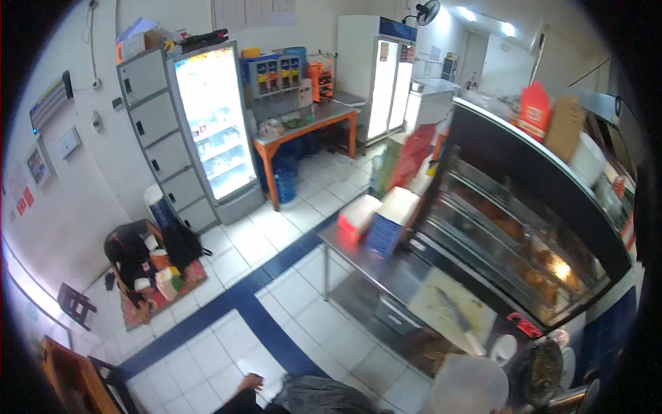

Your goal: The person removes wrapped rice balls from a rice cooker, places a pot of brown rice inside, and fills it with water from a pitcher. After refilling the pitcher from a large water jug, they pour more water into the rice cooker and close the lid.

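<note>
My left hand (252,381) shows at the bottom edge, over the white floor tiles. Its fingers look curled in, and I see nothing in them. Dark grey cloth (321,396) lies just right of it, at my body. My right hand cannot be made out in view. On the steel counter to the right, a knife (456,314) rests across a stained white cutting board (424,303). A round, whitish, translucent container (470,386) stands nearest me, with a small white bowl (504,349) beyond it.
A glass food display case (510,228) stands behind the board. Red and blue boxes (387,231) sit at the counter's (345,254) far end. Lit fridges (215,131) and an orange-framed table (310,123) line the back. Various items lie on a floor mat (186,284) at left.
</note>
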Demonstrator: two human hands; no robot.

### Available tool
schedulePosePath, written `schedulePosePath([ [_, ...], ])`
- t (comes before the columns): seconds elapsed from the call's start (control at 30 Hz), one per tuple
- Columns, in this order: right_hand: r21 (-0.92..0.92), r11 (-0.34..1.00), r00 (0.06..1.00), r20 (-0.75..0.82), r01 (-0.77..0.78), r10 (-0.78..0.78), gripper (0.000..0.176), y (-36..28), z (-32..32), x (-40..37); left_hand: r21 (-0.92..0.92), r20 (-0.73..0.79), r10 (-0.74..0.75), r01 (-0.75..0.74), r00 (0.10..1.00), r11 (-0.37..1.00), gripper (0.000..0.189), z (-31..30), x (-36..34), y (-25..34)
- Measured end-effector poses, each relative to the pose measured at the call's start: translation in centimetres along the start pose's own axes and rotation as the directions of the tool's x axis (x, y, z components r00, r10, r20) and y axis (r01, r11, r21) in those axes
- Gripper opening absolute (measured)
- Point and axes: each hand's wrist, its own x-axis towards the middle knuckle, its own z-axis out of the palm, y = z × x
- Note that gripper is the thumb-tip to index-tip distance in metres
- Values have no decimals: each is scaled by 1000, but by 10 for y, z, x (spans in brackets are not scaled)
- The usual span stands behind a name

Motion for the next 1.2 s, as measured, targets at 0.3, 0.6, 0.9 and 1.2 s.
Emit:
schedulePosePath([
  [0.3, 86, 996, 528, 847, -34, -55, 23, -117, 478, -86, -421, -386, 91, -263, 918, 868, 32, -243, 113, 183],
  [0.6, 1, 994, 447, 893, 114, -52, 33, -144, 867, -139, -624, -501, 229, -531, 835, 573, 71, -445, 137, 464],
  [0.9, 91, 970, 213, 967, 228, -141, 23, -317, 1115, -13, -580, -191, 312, -364, 931, 729, 67, -605, 356, 632],
  [1.2, -182, 933, 887, 409, 310, -215, 17, -212, 1324, 277, -70, -386, 761, -839, 522, 540, 48, -721, 690, 973],
])
